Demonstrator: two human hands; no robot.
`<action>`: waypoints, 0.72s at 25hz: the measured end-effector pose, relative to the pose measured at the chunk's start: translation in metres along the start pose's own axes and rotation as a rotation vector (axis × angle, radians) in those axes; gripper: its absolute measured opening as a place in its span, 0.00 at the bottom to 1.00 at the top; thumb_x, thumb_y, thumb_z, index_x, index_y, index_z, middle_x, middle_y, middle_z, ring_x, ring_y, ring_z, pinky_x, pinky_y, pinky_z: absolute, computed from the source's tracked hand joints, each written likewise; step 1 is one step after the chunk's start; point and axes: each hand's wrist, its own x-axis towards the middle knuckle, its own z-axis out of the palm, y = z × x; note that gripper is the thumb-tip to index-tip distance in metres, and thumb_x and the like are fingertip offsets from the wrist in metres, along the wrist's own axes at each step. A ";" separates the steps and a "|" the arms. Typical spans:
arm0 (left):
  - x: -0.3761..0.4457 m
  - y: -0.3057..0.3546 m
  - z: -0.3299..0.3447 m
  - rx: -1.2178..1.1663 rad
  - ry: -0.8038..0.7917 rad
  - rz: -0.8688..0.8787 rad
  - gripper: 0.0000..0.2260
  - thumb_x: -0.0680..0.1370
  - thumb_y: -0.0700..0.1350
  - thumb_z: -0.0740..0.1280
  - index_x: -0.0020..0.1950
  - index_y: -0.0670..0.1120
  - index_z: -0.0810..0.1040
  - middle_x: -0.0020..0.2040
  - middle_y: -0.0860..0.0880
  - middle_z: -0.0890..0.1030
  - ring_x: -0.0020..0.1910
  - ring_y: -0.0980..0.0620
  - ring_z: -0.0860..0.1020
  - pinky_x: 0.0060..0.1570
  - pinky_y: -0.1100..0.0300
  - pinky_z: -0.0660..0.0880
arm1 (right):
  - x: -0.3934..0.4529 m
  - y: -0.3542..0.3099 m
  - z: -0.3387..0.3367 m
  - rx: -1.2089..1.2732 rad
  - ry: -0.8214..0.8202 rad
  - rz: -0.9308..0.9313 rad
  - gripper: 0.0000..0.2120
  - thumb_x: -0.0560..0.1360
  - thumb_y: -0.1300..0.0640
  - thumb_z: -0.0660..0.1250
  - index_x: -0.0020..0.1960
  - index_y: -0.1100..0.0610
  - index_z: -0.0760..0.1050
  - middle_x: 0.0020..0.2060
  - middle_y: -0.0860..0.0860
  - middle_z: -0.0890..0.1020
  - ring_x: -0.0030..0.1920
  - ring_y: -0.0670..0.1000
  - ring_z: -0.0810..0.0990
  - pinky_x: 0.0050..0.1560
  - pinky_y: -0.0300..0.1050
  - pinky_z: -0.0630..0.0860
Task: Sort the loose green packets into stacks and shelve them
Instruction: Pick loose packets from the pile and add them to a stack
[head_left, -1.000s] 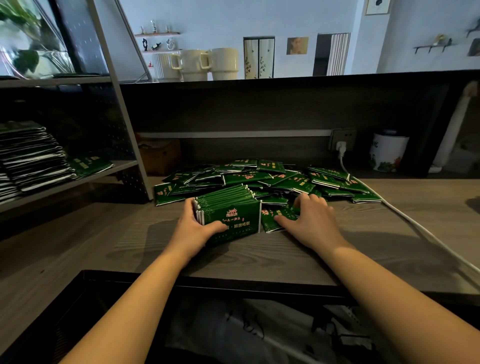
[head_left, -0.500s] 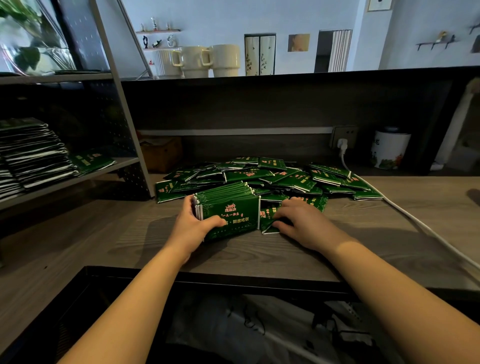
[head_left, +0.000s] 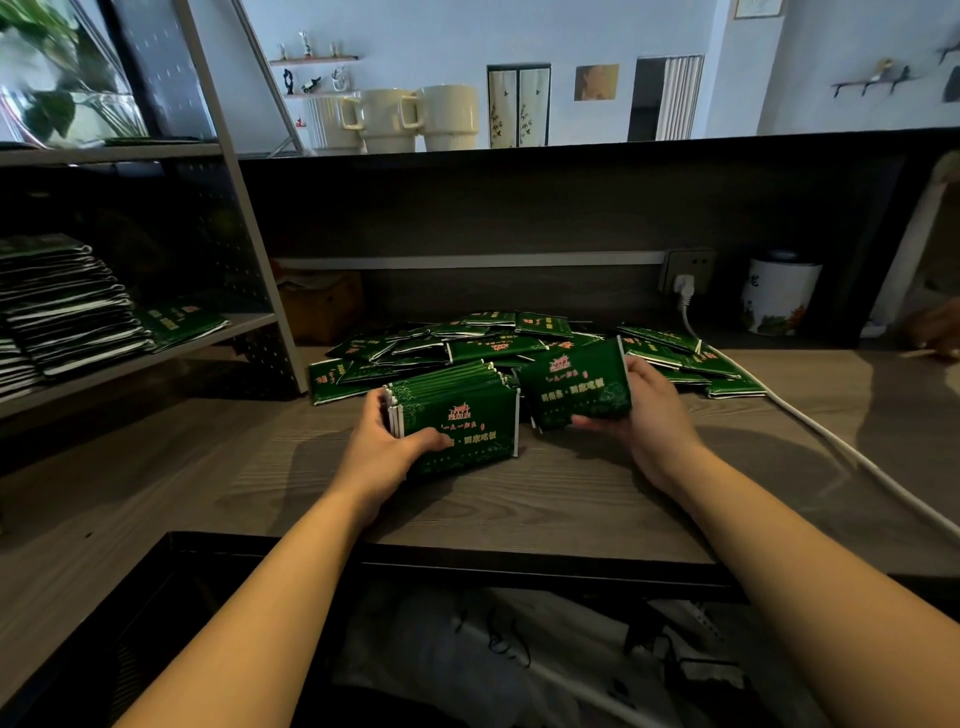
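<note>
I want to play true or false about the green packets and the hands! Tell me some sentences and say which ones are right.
1. The left hand holds a stack of packets standing on edge on the table. True.
2. The right hand is empty. False: it holds a packet lifted beside the stack.
3. A pile of loose packets lies behind the hands. True.
4. The shelf on the left has no packets on it. False: packets are already stacked there.
5. Three pale mugs stand on the ledge above. True.
</note>
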 end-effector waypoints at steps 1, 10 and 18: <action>0.000 0.000 0.000 -0.006 -0.005 0.005 0.44 0.69 0.39 0.79 0.79 0.50 0.59 0.65 0.49 0.78 0.63 0.46 0.77 0.69 0.45 0.70 | 0.002 0.000 -0.003 0.092 -0.013 0.054 0.13 0.84 0.53 0.57 0.58 0.59 0.77 0.54 0.59 0.85 0.54 0.59 0.85 0.40 0.51 0.84; -0.003 -0.001 0.003 0.079 -0.131 0.064 0.31 0.68 0.40 0.80 0.62 0.60 0.69 0.58 0.55 0.82 0.54 0.57 0.83 0.55 0.58 0.78 | 0.008 0.008 -0.010 -0.375 0.085 -0.077 0.03 0.75 0.60 0.71 0.48 0.55 0.80 0.45 0.49 0.87 0.48 0.52 0.86 0.43 0.43 0.81; -0.007 0.002 0.002 0.152 -0.153 0.101 0.32 0.65 0.46 0.83 0.60 0.63 0.69 0.60 0.54 0.82 0.59 0.54 0.82 0.60 0.53 0.78 | -0.003 -0.003 -0.010 0.078 -0.189 0.065 0.07 0.73 0.62 0.65 0.48 0.58 0.81 0.46 0.56 0.86 0.45 0.53 0.86 0.49 0.48 0.82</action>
